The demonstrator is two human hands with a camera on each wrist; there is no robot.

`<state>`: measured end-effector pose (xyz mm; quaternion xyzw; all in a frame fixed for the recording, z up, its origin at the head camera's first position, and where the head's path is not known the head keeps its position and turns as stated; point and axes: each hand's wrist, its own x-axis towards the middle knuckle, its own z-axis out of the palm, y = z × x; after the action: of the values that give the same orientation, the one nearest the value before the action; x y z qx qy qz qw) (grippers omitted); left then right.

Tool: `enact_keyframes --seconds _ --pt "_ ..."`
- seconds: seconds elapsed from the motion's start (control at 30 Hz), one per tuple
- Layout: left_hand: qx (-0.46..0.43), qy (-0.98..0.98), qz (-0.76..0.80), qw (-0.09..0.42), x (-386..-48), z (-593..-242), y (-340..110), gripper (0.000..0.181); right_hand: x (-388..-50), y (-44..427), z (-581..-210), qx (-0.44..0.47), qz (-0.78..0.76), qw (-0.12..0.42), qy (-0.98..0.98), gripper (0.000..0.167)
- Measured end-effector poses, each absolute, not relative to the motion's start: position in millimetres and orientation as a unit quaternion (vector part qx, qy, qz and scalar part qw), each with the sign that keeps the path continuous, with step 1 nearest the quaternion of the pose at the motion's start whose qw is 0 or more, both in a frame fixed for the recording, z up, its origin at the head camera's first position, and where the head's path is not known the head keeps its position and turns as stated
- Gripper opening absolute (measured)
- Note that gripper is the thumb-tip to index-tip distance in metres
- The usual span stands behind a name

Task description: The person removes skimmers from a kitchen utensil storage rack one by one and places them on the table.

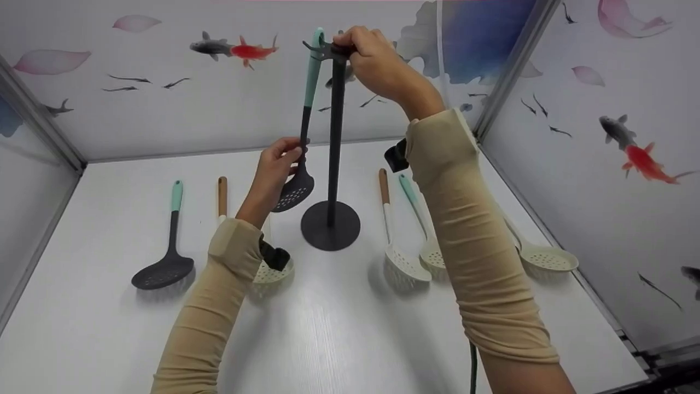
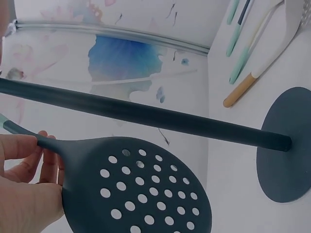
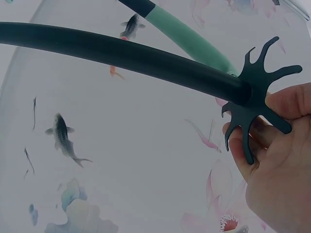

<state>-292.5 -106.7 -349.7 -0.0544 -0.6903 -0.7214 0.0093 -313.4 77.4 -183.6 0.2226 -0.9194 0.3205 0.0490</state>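
Observation:
A black skimmer (image 1: 296, 191) with a mint handle hangs upright beside the pole of a black utensil stand (image 1: 335, 137), its handle end at one of the top hooks (image 3: 260, 82). My left hand (image 1: 275, 164) pinches the skimmer's neck just above the perforated head, which shows closely in the left wrist view (image 2: 141, 189). At the top of the stand, my right hand (image 1: 377, 63) holds the hooked rack between thumb and fingers. The stand's round base (image 1: 331, 235) rests on the white table.
A black mint-handled utensil (image 1: 164, 271) lies at left. Partly behind my left arm is a white slotted one (image 1: 273, 273). To the right lie a wooden-handled white skimmer (image 1: 406, 265), a mint-handled one (image 1: 432, 254) and another white skimmer (image 1: 547, 258). Printed walls (image 1: 262, 109) enclose the table.

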Motion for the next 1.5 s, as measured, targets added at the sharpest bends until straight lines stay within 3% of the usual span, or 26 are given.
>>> enact_keyframes --seconds 0.43,0.77,1.0,1.13,1.3,1.5 --pt "-0.014 -0.723 -0.69 0.024 -290 -344 -122 0.031 -313 76 -182 0.227 0.317 0.044 -0.919 0.039" --pt "0.031 -0.659 -0.751 0.036 -291 -352 -140 0.033 -314 72 -184 0.221 0.331 0.021 -0.917 0.039" --pt "0.065 -0.601 -0.796 0.037 -285 -359 -169 0.035 -315 75 -183 0.221 0.34 0.017 -0.914 0.039" --pt "0.082 -0.587 -0.804 0.05 -282 -365 -189 0.027 -315 77 -182 0.216 0.335 0.027 -0.917 0.038" --pt "0.11 -0.585 -0.799 0.079 -273 -372 -221 0.014 -316 77 -182 0.22 0.332 0.024 -0.917 0.039" --pt "0.148 -0.563 -0.804 0.123 -261 -375 -264 0.011 -315 78 -181 0.213 0.32 0.03 -0.923 0.04"
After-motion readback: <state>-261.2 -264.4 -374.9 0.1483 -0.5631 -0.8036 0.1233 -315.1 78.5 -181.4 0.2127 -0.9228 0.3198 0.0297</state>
